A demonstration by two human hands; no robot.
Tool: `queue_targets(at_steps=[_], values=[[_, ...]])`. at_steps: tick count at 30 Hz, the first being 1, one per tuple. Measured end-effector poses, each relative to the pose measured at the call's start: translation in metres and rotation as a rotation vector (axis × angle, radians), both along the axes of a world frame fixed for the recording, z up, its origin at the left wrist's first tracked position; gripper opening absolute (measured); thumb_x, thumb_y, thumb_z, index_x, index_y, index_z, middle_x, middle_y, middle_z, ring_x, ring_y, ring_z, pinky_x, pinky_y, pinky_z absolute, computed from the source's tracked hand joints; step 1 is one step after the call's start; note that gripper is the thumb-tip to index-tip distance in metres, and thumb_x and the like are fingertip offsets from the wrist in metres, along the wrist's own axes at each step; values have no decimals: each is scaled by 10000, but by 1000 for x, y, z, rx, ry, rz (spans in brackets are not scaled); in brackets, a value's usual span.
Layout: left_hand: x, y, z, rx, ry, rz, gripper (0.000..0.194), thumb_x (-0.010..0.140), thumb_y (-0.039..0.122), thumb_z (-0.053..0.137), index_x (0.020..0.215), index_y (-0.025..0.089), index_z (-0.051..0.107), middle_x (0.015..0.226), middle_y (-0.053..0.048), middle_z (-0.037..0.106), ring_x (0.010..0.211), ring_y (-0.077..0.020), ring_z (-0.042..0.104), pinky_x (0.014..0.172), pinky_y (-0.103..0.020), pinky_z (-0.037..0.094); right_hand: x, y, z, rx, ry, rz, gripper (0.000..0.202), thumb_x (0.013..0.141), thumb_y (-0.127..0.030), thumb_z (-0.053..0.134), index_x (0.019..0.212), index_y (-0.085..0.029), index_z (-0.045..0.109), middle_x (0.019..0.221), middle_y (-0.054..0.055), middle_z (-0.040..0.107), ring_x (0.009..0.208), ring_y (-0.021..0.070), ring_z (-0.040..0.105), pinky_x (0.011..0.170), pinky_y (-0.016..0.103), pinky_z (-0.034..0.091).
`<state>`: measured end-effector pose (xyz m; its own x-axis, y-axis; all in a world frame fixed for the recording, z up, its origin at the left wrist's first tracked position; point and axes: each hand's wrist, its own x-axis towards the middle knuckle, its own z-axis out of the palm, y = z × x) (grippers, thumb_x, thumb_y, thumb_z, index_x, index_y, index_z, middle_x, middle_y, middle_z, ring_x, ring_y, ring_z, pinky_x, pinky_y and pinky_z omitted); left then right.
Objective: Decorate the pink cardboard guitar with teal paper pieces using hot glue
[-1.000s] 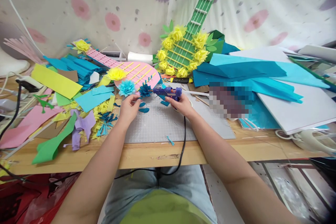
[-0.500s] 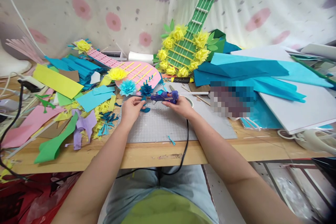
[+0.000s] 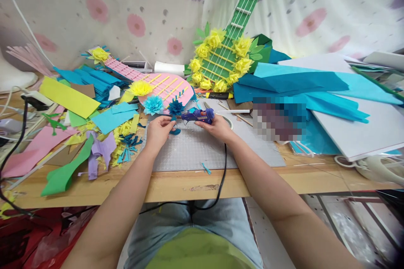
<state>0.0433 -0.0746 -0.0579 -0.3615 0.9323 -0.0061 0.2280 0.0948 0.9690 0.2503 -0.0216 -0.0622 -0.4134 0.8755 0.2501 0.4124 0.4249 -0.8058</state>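
My right hand [image 3: 218, 127] is closed around a purple hot glue gun [image 3: 197, 115], its nozzle pointing left and a white glue stick [image 3: 235, 111] running out of its back end. Between the fingertips of my left hand [image 3: 160, 131] is a dark blue paper piece [image 3: 174, 131], close to the nozzle; whether the two touch I cannot tell. Both hands are above the grey cutting mat [image 3: 195, 155]. Just behind them lies a pink paper guitar [image 3: 172, 86] with a yellow flower [image 3: 140, 88], a light blue flower [image 3: 153, 104] and a dark blue flower [image 3: 176, 107].
A green paper guitar [image 3: 217, 61] ringed with yellow flowers leans at the back. Paper scraps [image 3: 124, 134] crowd the left side. Blue paper sheets [image 3: 290, 84] and white boards [image 3: 362, 130] lie on the right. A black cord [image 3: 224, 172] hangs over the table's front edge [image 3: 176, 191].
Almost nothing differs. The glue gun and both hands keep nearly the same place, with the trigger hand shifted very slightly.
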Motion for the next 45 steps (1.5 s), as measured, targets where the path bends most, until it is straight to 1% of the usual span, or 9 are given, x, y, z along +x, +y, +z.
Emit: queue_targets(at_steps=[16,22,25,27,31,34,37,40,45], values=[[1,-2,-1,1,28,-39,218,666,325,670,807,165,625,713,-48,685,607,-180,665,356,-174,353,-1,-2,3,18,-5,-1,358,754,-485,627,986,-222,697,902,36,721,831,199,656,755,308,498],[3,-2,1,5,41,-47,209,664,315,672,803,162,643,719,-50,690,597,-176,661,355,-176,357,-2,-2,2,-19,30,-7,363,747,-495,624,971,-219,696,898,37,718,849,209,656,774,330,506],[3,-2,1,16,19,-44,216,664,315,669,811,157,667,736,-53,697,601,-170,657,364,-177,368,0,2,1,-39,69,-87,401,723,-509,638,986,-210,688,912,45,715,855,219,657,783,342,509],[2,-1,0,27,-2,-33,227,672,318,656,831,158,678,754,-53,701,610,-162,655,380,-177,386,6,8,3,-30,101,-185,424,718,-523,632,984,-197,686,899,55,711,855,228,656,772,346,512],[0,0,0,59,-32,-9,225,702,311,617,856,159,678,779,-49,699,610,-144,646,403,-178,418,30,24,7,-6,144,-421,469,731,-554,589,933,-141,685,801,86,693,802,242,651,698,341,515],[-3,1,3,110,-50,61,226,701,297,614,866,150,666,740,-37,672,613,-144,640,418,-190,449,50,36,5,9,99,-543,488,706,-567,602,879,-119,686,765,106,687,789,251,649,683,341,509],[-7,1,9,183,-64,153,236,707,291,605,891,149,648,736,-19,639,597,-131,620,434,-203,473,61,44,-3,-20,26,-589,502,658,-559,653,887,-115,695,818,122,700,832,264,650,740,358,499],[-12,2,13,229,-69,214,234,721,286,586,907,151,633,729,-1,605,560,-108,588,434,-203,472,62,47,-10,-51,-32,-585,520,658,-543,660,963,-124,694,903,131,709,876,266,649,791,378,487],[-16,3,14,254,-46,218,228,737,280,580,930,165,614,724,15,580,512,-66,523,444,-175,458,61,49,-15,-70,-131,-595,547,678,-577,628,990,-133,692,932,141,706,899,285,642,794,396,477]])
